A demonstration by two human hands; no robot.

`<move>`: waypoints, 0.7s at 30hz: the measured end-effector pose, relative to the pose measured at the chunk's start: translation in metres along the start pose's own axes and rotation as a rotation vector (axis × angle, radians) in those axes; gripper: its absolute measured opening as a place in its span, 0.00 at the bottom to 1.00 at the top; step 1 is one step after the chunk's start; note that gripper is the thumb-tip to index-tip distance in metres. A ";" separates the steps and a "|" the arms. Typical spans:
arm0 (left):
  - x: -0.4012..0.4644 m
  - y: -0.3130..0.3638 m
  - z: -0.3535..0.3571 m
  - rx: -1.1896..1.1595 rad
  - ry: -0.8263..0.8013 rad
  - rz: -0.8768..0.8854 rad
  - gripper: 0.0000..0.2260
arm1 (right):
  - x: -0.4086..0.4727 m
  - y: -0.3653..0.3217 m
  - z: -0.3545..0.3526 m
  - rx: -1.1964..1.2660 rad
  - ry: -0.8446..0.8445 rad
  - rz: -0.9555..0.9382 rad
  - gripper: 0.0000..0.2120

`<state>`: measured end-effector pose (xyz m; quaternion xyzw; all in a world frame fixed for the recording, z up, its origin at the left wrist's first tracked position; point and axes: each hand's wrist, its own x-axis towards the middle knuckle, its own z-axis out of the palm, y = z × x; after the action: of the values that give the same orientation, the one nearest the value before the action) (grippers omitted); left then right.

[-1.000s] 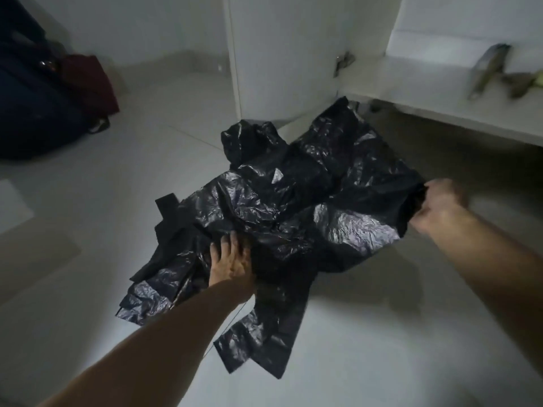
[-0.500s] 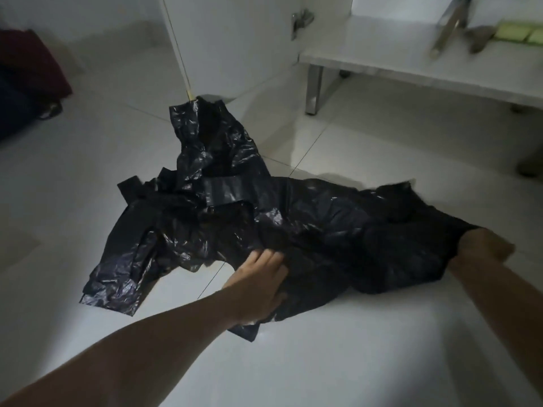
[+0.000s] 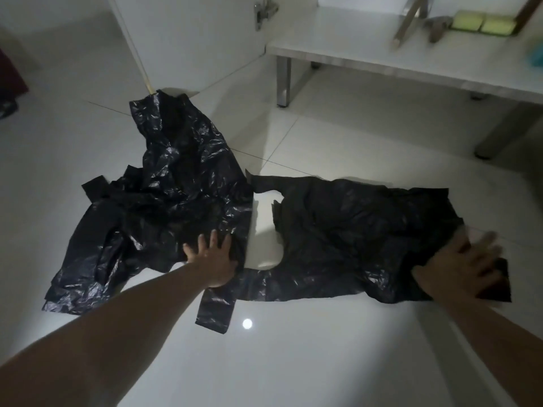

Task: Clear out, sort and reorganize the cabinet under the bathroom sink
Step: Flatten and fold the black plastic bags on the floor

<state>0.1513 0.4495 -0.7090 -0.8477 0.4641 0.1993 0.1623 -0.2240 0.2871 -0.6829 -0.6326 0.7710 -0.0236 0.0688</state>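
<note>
Black plastic bags lie on the white tiled floor. A crumpled heap of bags point(image 3: 164, 195) is on the left, and my left hand point(image 3: 213, 257) presses flat on its near right edge, fingers spread. One bag point(image 3: 352, 230) is spread out flat to the right, its handle loops reaching toward the heap. On that bag's right end rests my right hand point(image 3: 467, 259), blurred, with fingers stretched out. The cabinet floor point(image 3: 382, 51) is at the top right, raised on metal legs.
The open white cabinet door point(image 3: 191, 39) stands at the top centre with a hinge on it. Inside the cabinet lie yellow-green sponges point(image 3: 482, 23) and greyish tools point(image 3: 411, 22). A dark red thing point(image 3: 11, 74) sits at the far left edge.
The right hand pulled one bag away to the right and laid it flat, then opened from a grip to a flat press. The left hand stayed pressing on the heap.
</note>
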 end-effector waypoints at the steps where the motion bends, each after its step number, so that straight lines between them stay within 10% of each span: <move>1: 0.002 0.000 0.001 -0.023 -0.036 -0.022 0.32 | -0.002 -0.003 0.005 -0.096 -0.043 -0.095 0.49; 5: 0.002 0.003 -0.001 -0.060 -0.061 -0.157 0.33 | -0.008 -0.016 0.021 -0.147 -0.419 -0.337 0.37; 13: 0.002 -0.007 -0.009 -0.156 -0.003 -0.340 0.33 | -0.043 -0.024 0.002 -0.365 -0.452 -0.356 0.34; 18: -0.015 0.024 -0.022 -0.172 0.349 -0.124 0.23 | -0.071 -0.038 -0.008 -0.167 -0.590 -0.414 0.26; 21: -0.027 0.055 -0.026 -0.199 0.411 0.063 0.23 | -0.063 -0.037 -0.006 -0.041 -0.376 -0.508 0.18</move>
<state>0.0962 0.4290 -0.6781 -0.8673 0.4918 0.0725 -0.0262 -0.1769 0.3409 -0.6679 -0.7995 0.5624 0.0932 0.1892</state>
